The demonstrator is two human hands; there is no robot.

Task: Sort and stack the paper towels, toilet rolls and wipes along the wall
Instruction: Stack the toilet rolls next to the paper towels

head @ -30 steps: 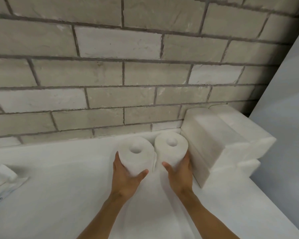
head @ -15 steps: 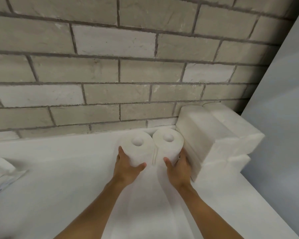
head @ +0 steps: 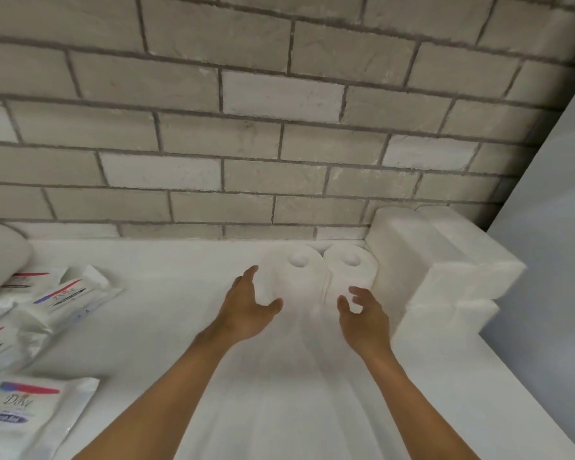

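The left toilet roll [head: 296, 273] and right toilet roll [head: 351, 270] stood upright side by side by the brick wall [head: 279, 161], the right one against the paper towel stack [head: 429, 263]. The left hand [head: 246, 310] and right hand [head: 362, 318] hovered open, grasping nothing. A careless brush might topple either light roll.

Bench: we saw a white bench [head: 180, 293] running under the brick wall [head: 246, 134].
Middle: two toilet rolls [head: 301, 280] stood upright, touching, by the wall.
Right: stacked paper towels [head: 422, 260] sat just beside them.
Left: wipes packs [head: 27, 416] lay scattered.
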